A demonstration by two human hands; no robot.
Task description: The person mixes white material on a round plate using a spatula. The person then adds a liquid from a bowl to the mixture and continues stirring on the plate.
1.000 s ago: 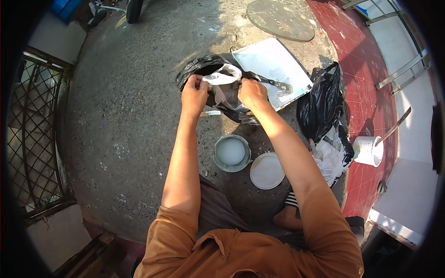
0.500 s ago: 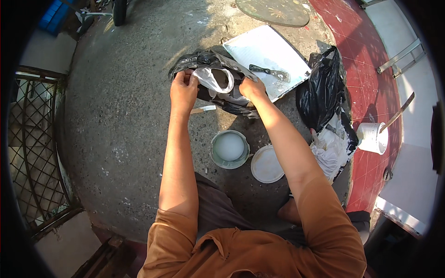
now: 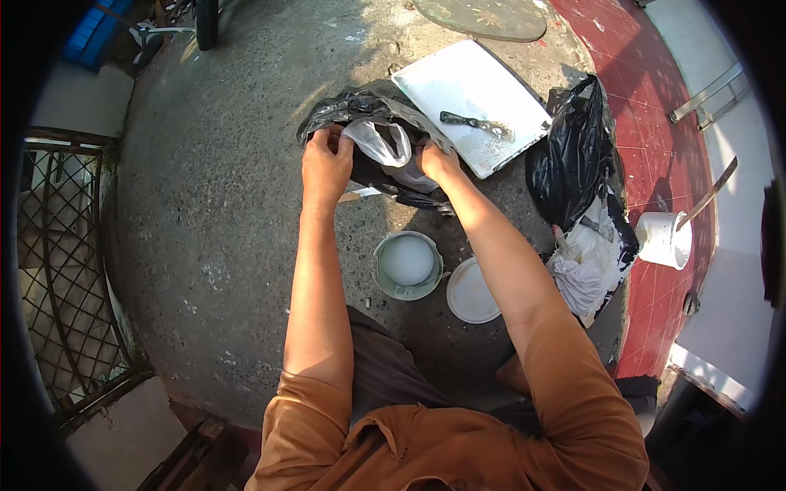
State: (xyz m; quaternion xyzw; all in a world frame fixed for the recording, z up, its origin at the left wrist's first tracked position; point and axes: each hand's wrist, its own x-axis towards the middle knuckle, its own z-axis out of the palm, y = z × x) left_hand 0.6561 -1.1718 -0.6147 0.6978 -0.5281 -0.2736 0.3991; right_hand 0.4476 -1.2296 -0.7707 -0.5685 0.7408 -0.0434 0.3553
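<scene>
Rough concrete (image 3: pixel 221 213) beneath held bag (image 3: pixel 350 104)

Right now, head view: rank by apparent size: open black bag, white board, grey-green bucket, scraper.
Largest to smallest:
1. Open black bag and white board: too alike to rank; the bag is crumpled and partly covered.
2. Grey-green bucket.
3. Scraper.

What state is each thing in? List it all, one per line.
Held black bag, mouth open
White plastic, bunched into a loop
Small bucket, uncovered, holding pale contents
Round white lid, lying flat
Scraper, lying on the white board
Other black bag, crumpled
White pail, uncovered, stick inside
</scene>
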